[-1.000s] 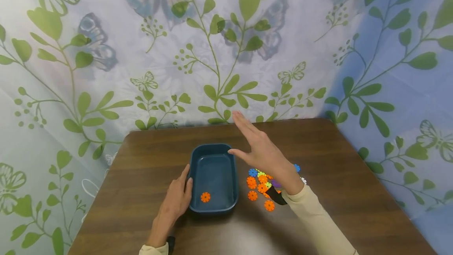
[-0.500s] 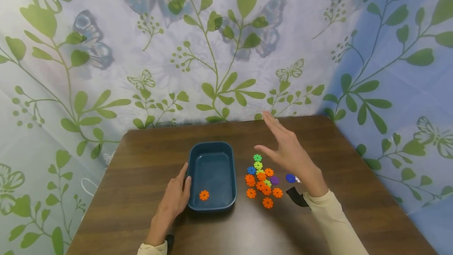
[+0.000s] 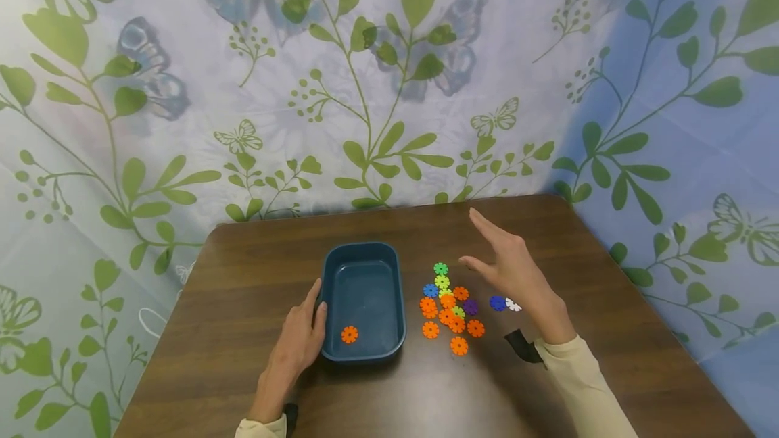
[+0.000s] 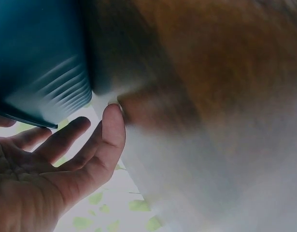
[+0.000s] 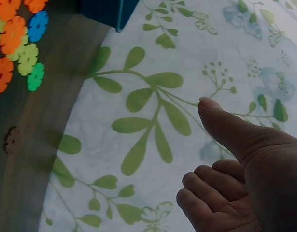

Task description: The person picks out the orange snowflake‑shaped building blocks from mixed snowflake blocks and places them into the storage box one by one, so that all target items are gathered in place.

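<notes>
A dark blue rectangular tray [image 3: 365, 303] stands on the table with one orange notched plastic disc [image 3: 349, 334] inside, near its front left corner. My left hand [image 3: 295, 340] touches the tray's outer left wall with relaxed fingers; in the left wrist view its thumb [image 4: 112, 125] stands apart from the tray. Right of the tray lies a loose cluster of flower-shaped discs [image 3: 447, 316], mostly orange, with green, yellow-green, blue and purple ones. My right hand [image 3: 517, 269] hovers beyond and right of the cluster, thumb and fingers apart, holding nothing.
A dark blue disc [image 3: 498, 303] and a white disc [image 3: 514, 304] lie right of the cluster, near the right wrist. In the right wrist view a brownish disc [image 5: 12, 140] lies apart. The wooden table [image 3: 274, 255] meets a leaf-patterned curtain [image 3: 365, 120] behind.
My right hand has moved right, from over the tray's right edge to past the discs, uncovering more of them. The left hand stays at the tray; the lone disc inside has not moved.
</notes>
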`<state>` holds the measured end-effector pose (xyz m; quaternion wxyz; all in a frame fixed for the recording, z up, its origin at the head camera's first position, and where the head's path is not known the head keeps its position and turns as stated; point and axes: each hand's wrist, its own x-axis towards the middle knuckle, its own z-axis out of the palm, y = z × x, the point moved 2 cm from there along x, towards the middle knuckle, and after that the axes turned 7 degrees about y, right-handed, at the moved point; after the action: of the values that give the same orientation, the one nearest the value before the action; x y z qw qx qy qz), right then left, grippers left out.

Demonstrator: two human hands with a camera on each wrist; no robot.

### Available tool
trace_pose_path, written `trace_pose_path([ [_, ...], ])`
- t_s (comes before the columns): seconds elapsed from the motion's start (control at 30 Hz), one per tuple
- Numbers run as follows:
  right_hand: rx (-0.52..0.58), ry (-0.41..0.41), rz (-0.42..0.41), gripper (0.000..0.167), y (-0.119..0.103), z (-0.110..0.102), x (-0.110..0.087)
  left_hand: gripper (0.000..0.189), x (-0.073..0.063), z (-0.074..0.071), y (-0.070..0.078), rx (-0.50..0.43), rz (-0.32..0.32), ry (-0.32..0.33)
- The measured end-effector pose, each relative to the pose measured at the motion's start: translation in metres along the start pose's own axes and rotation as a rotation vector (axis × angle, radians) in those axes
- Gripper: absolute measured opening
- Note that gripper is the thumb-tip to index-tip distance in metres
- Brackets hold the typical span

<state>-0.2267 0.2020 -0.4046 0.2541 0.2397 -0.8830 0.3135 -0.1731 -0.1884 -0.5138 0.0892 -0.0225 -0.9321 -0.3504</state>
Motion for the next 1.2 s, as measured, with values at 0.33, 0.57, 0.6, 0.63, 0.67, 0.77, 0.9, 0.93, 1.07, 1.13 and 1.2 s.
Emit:
trace_pose_path([
  [0.33,0.027,-0.133,0.084,0.085,0.024,0.02,-0.02,0.058,0.0,0.0,0.001,-0.004,-0.013,-0.013],
  [0.57,0.017,-0.226,0.104,0.076,0.037,0.042,-0.034,0.058,0.001,0.0,0.001,-0.002,-0.008,-0.013],
  [0.6,0.017,-0.24,0.111,0.074,0.038,0.044,-0.036,0.058,0.001,0.0,0.002,-0.003,-0.008,-0.013],
  [0.63,0.014,-0.253,0.112,0.072,0.04,0.047,-0.037,0.058,0.001,0.0,0.002,-0.002,-0.004,-0.011],
  [0.67,0.008,-0.267,0.108,0.071,0.041,0.05,-0.039,0.057,0.001,0.0,0.002,-0.001,-0.003,-0.011],
  [0.77,0.01,-0.306,0.113,0.067,0.045,0.057,-0.042,0.057,0.001,0.0,0.002,0.006,-0.003,-0.007],
  [0.9,0.003,-0.348,0.101,0.057,0.05,0.063,-0.045,0.058,0.001,0.001,0.001,0.006,-0.012,-0.012],
  [0.93,0.003,-0.358,0.104,0.054,0.05,0.064,-0.045,0.058,0.001,0.001,0.001,0.004,-0.013,-0.013],
  [1.07,0.014,-0.392,0.129,0.045,0.051,0.07,-0.046,0.058,0.002,0.001,0.0,0.0,-0.024,-0.02],
  [1.13,0.018,-0.403,0.145,0.043,0.051,0.072,-0.046,0.059,0.001,0.001,0.0,0.004,-0.033,-0.025],
  [1.2,0.009,-0.405,0.15,0.041,0.051,0.075,-0.047,0.059,0.001,0.0,0.001,0.005,-0.041,-0.032],
])
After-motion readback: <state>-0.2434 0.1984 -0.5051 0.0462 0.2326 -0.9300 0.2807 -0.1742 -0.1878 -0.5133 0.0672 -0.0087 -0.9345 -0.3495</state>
